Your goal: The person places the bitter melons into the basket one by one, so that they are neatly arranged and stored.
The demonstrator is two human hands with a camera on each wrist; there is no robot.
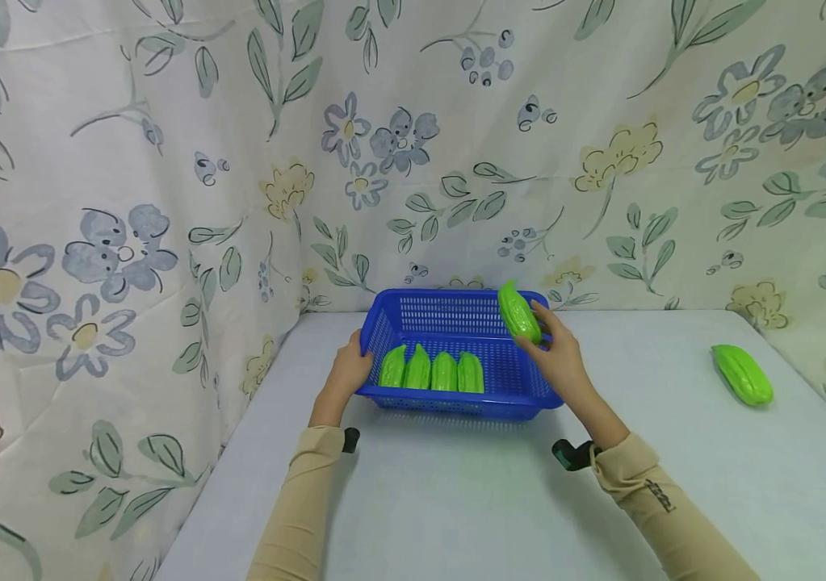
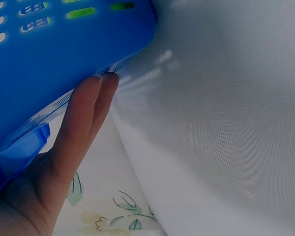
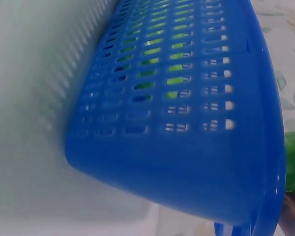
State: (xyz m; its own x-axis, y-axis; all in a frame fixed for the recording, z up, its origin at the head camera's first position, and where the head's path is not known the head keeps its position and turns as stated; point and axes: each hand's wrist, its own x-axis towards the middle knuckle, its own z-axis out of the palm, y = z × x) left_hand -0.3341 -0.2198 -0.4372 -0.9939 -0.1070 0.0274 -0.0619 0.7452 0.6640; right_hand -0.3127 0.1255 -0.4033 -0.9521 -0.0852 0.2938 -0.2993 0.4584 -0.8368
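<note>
A blue plastic basket (image 1: pixel 449 407) with slotted walls is at the far part of the table. Inside it, along its left half, several green bitter melons (image 1: pixel 445 373) lie side by side. The left hand (image 1: pixel 350 369) holds the basket's left end, thumb at the rim; in the left wrist view its fingers (image 2: pixel 83 113) reach along the outside and underside. Over the basket's right end, the right hand (image 1: pixel 558 351) grips another bitter melon (image 1: pixel 517 313) between thumb and fingers, tip pointing up. In the right wrist view, the basket wall (image 3: pixel 187 162) hides most of that hand.
One more bitter melon (image 1: pixel 743 375) lies alone on the white table (image 1: pixel 442 500), toward its right edge. A floral curtain (image 1: pixel 398 218) hangs behind the table and along its left side. Dark wrist devices (image 1: pixel 572 455) show beside the sleeves.
</note>
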